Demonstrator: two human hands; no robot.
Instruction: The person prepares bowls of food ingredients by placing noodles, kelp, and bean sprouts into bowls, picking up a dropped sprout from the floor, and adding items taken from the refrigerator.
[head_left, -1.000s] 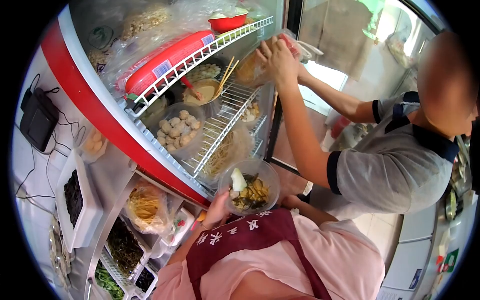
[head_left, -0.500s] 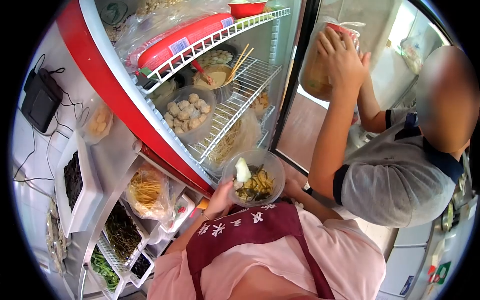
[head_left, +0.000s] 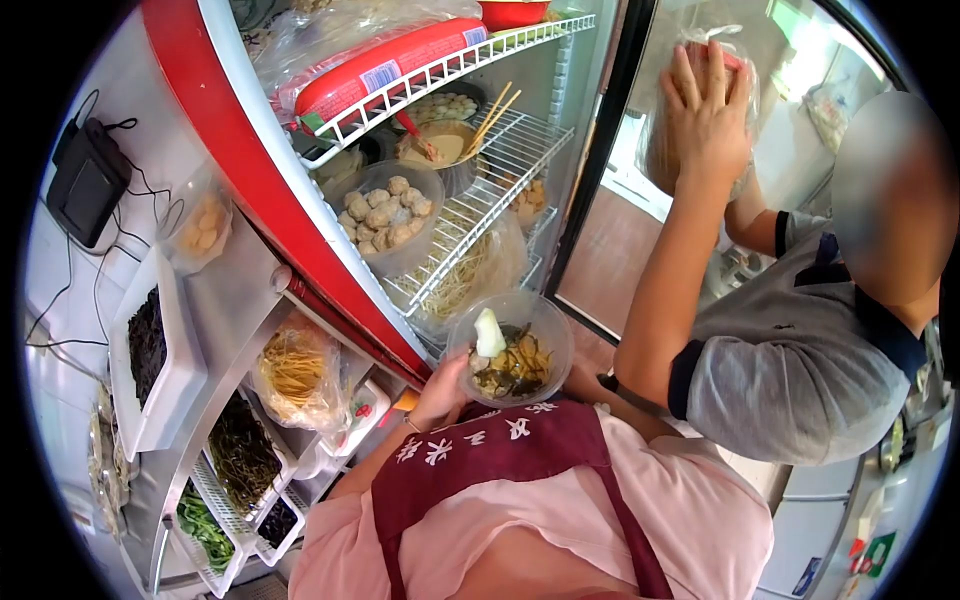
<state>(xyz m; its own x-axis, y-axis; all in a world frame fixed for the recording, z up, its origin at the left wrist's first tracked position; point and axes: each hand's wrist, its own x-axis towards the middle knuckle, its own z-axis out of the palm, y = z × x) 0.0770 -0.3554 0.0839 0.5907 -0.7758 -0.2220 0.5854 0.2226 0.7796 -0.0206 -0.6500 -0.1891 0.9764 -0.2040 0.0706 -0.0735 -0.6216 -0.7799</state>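
Note:
Close to my chest is a clear plastic bowl point(head_left: 553, 340) with dark green seaweed-like strips, yellowish pieces and a pale white chunk point(head_left: 489, 333) inside. My left hand point(head_left: 446, 388) grips its left side. At the lower right of the bowl is my right hand point(head_left: 580, 382), its fingers hidden behind the bowl, so I cannot make out its grip. An open fridge stands just beyond. On its wire shelf point(head_left: 500, 215) are a tub of meatballs point(head_left: 386, 212) and a container of beige paste point(head_left: 440, 140) with chopsticks and a red-handled utensil.
At right, a person in a grey shirt point(head_left: 790, 350) holds up a plastic-wrapped package point(head_left: 662, 150) by the fridge's glass door point(head_left: 600, 250). On the left, a metal counter bears a white tray point(head_left: 175, 370), bagged yellow strips point(head_left: 297, 375) and baskets of greens point(head_left: 205, 530).
The other person's hands and package have shifted right. My view has turned slightly, so the fridge appears further right and a little higher. The bowl stays in my left hand.

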